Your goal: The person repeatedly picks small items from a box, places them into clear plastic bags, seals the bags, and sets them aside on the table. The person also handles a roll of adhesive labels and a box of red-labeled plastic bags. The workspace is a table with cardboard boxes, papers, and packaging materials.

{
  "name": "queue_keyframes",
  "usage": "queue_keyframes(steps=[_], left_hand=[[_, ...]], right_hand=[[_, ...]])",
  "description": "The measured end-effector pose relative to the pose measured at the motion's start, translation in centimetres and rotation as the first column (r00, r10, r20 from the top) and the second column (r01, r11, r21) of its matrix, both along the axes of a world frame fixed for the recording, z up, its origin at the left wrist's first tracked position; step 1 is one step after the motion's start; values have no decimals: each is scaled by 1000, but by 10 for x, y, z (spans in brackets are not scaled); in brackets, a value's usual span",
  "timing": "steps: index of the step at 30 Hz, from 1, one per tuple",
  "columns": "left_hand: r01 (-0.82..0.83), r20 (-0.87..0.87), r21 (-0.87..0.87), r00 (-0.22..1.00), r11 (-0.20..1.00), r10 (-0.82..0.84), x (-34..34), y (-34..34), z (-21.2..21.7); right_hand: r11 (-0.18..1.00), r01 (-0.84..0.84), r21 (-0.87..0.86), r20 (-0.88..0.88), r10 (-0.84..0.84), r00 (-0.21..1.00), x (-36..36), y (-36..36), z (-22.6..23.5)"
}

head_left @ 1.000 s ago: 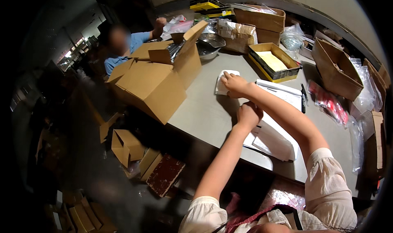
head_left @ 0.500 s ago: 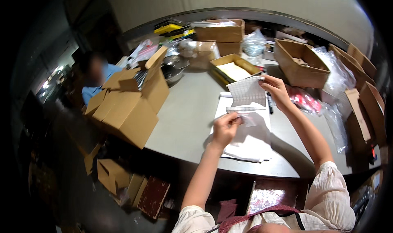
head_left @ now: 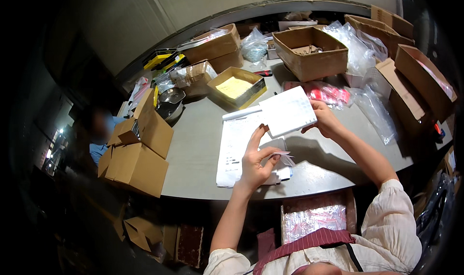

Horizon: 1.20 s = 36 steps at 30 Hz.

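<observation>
My right hand (head_left: 326, 120) is closed on the right edge of a small white notepad (head_left: 288, 111), raised above the table. In my left hand (head_left: 257, 165), a small clear plastic bag (head_left: 284, 155) with pinkish edges is pinched between thumb and finger. Another left fingertip comes up to the notepad's lower left corner; whether it touches cannot be made out. Beneath both hands lie white printed sheets (head_left: 232, 147) in a stack near the table's front edge, partly covered by my left hand and the notepad.
A yellow-lined box (head_left: 237, 99) holds yellow paper. Cardboard boxes (head_left: 309, 57) and clear plastic bags (head_left: 374, 111) line the back and right. Large cartons (head_left: 137, 166) stand at left beside metal bowls (head_left: 170, 101) and a person in blue. Below the edge, a drawer (head_left: 314, 222) holds small clear bags.
The gridded sheet held up earlier is out of sight; my right hand now holds the notepad tilted lower. My left hand, still with the bag, has turned and moved slightly down. The view has shifted right.
</observation>
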<state>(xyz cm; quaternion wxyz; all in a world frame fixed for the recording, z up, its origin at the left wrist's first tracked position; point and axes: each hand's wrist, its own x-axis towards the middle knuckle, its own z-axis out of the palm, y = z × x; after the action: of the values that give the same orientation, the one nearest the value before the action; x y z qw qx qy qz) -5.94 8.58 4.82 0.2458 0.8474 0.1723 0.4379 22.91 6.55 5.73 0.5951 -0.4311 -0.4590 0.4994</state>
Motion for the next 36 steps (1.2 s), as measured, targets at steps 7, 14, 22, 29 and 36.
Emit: queue_keyframes(steps=[7, 14, 22, 29, 36], left_hand=[[-54, -78, -90, 996, 994, 47, 12, -18, 8], [-6, -164, 181, 986, 984, 36, 11, -33, 60], [46, -212, -305, 970, 951, -115, 45, -59, 49], [17, 10, -544, 1000, 839, -14, 41, -59, 1], [203, 7, -533, 972, 821, -236, 55, -60, 0]], right_hand=[[997, -63, 36, 78, 60, 995, 4, -29, 11], [969, -245, -39, 811, 174, 558, 25, -62, 77], [965, -255, -59, 447, 254, 858, 22, -71, 70], [992, -97, 80, 632, 25, 775, 6, -117, 30], [982, -190, -1, 704, 136, 697, 23, -128, 18]])
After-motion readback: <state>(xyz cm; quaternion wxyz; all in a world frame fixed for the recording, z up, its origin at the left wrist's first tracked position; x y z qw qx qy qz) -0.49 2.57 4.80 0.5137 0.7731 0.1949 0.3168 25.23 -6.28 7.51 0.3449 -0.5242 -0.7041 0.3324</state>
